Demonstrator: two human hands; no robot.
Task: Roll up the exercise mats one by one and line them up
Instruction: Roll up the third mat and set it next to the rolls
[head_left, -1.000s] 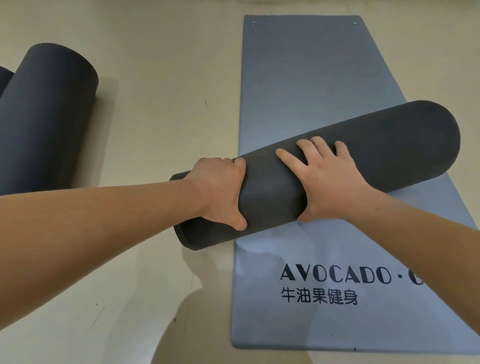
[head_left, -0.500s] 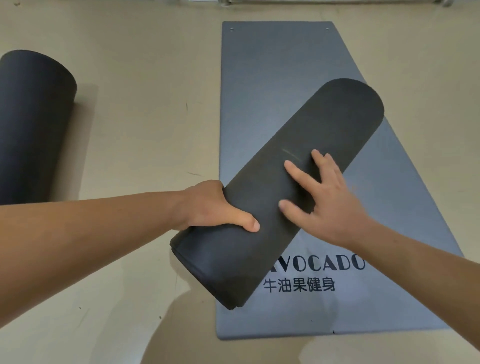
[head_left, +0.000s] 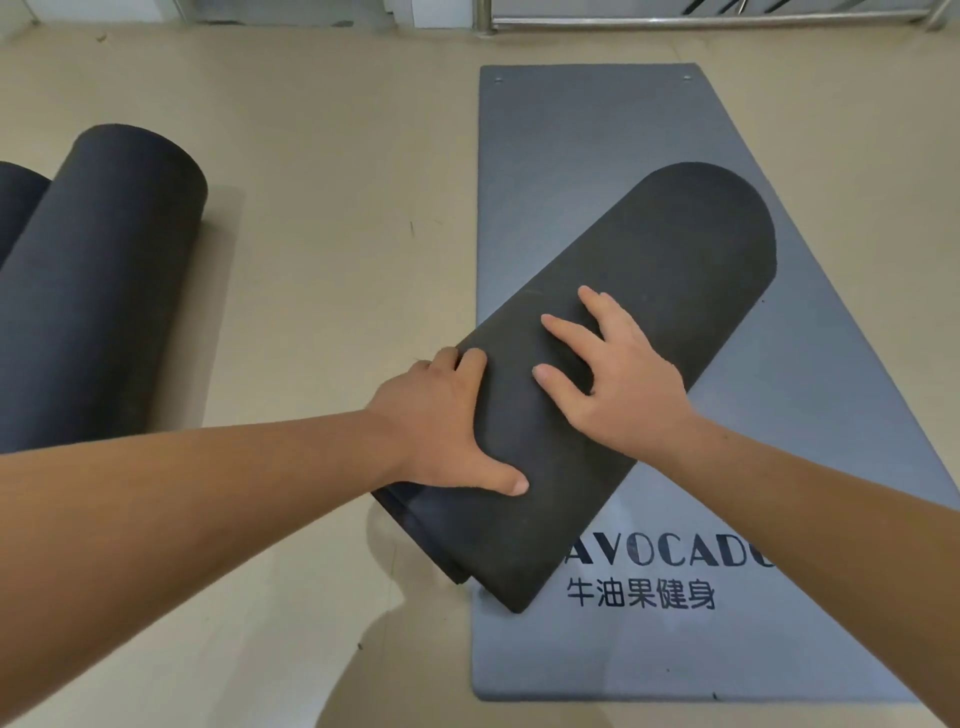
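Note:
A rolled dark mat (head_left: 649, 291) lies slantwise across the left edge of a flat grey mat (head_left: 597, 156), its near end towards me and its far end up to the right. My left hand (head_left: 447, 431) grips the roll's left side, thumb on top. My right hand (head_left: 608, 374) rests on top of the roll with fingers spread. Two more rolled dark mats lie side by side at the left: a full one (head_left: 98, 291) and one cut off by the frame edge (head_left: 13, 202).
The flat grey mat bears the print "AVOCADO" (head_left: 670, 551) near its close end. Beige floor (head_left: 332, 208) separates the left rolls from the grey mat. A metal rail (head_left: 701, 21) runs along the far wall.
The roll has swung from lying crosswise on the grey mat to steeply slanted, its near end coming towards me. My right hand has gone from gripping it to lying on top.

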